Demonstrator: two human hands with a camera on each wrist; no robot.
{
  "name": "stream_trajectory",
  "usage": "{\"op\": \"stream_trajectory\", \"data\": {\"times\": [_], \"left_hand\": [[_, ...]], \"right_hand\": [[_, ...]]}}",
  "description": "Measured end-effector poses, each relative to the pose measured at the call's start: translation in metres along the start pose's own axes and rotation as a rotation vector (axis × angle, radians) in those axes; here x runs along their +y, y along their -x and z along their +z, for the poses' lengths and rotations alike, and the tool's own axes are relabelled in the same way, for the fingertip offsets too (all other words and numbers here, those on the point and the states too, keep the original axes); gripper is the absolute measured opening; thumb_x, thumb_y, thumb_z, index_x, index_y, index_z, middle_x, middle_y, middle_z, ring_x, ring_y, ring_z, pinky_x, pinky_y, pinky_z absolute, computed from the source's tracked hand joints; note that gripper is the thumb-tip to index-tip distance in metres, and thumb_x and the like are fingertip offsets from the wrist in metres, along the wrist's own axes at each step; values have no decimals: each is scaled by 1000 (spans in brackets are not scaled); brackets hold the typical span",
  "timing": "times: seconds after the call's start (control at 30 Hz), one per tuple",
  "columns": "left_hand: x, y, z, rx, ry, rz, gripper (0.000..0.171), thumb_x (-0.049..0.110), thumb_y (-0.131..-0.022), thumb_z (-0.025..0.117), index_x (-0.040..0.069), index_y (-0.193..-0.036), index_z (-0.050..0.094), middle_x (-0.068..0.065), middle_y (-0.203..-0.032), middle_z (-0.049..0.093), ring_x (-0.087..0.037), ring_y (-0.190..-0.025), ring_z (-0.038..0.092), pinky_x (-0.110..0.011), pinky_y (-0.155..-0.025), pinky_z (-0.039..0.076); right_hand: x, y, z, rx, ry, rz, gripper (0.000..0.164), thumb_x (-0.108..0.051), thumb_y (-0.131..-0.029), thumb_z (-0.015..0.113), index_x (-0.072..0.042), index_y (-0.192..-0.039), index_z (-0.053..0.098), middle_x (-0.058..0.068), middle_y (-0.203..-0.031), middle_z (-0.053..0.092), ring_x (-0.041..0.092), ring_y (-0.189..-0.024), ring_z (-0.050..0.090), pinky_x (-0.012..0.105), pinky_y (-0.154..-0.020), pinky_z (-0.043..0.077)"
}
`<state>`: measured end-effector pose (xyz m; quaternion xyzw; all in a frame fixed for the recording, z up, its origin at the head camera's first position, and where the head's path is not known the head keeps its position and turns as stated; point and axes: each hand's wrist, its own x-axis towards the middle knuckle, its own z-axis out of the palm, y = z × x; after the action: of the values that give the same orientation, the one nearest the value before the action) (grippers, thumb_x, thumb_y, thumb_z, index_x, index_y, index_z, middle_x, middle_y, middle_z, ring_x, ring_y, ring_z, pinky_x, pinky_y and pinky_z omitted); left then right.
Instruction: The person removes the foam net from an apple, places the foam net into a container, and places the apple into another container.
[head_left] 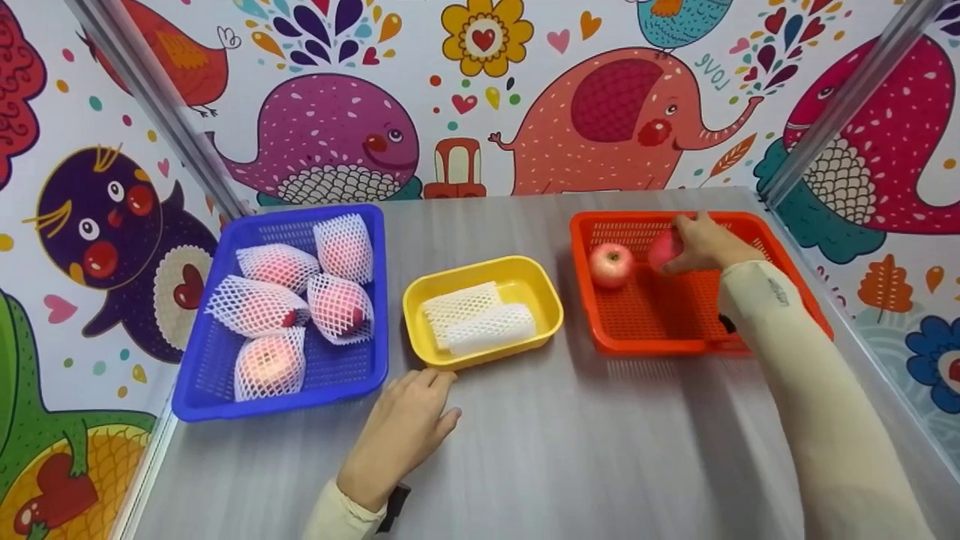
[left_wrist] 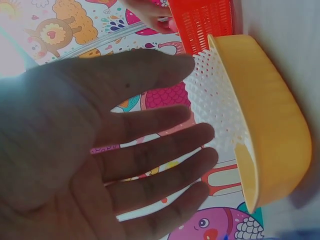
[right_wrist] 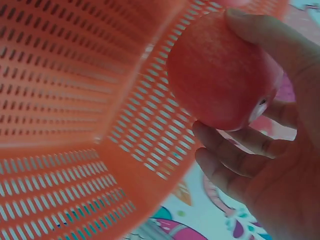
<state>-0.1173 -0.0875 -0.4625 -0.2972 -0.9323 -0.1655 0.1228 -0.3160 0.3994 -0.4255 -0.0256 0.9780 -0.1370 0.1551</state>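
Observation:
My right hand (head_left: 701, 241) grips a red apple (head_left: 663, 250) over the red basket (head_left: 637, 346); the right wrist view shows thumb and fingers curled round the apple (right_wrist: 220, 70). Beside it in the basket sits another apple (head_left: 611, 265). My left hand (head_left: 409, 416) holds nothing, its fingertips close to the front rim of the yellow tray (head_left: 484, 361). In the left wrist view its fingers (left_wrist: 165, 145) are spread and nearly straight. White foam net sleeves (head_left: 491, 330) lie inside the yellow tray.
At the left stands a blue basket (head_left: 281, 405) with several apples in white foam nets (head_left: 270, 367). Grey tabletop (head_left: 525, 450) spreads in front of the containers. A cartoon-printed wall (head_left: 465, 97) and metal posts (head_left: 165, 105) bound the back and sides.

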Motion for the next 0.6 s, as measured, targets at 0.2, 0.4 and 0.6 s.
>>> {"op": "stream_trajectory", "data": {"times": [0.2,0.4,0.6], "left_hand": [[-1,2,-1,-18,-10,-1,39,22,-79,84,1,-108,69,-9,-95,68,-27,-81,64,-43,-69,52],[-1,3,-1,-7,-18,12,39,21,-77,85,2,-108,69,-7,-93,67,-26,-80,64,-42,-70,52],[-1,4,-2,-25,-22,-4,40,23,-78,85,2,-109,70,-7,-94,68,-26,-80,64,-42,-69,52]], "right_hand": [[-4,-20,16,-105,-89,137,109,-44,-74,86,-5,-155,26,28,-140,33,51,-119,35,75,-95,35],[-6,-24,27,-131,-70,146,98,-46,-77,84,-3,-149,34,29,-135,39,51,-118,38,74,-99,33],[-16,-20,22,-97,33,63,85,-32,-85,79,0,-149,35,33,-138,38,52,-118,40,74,-99,32]]}}
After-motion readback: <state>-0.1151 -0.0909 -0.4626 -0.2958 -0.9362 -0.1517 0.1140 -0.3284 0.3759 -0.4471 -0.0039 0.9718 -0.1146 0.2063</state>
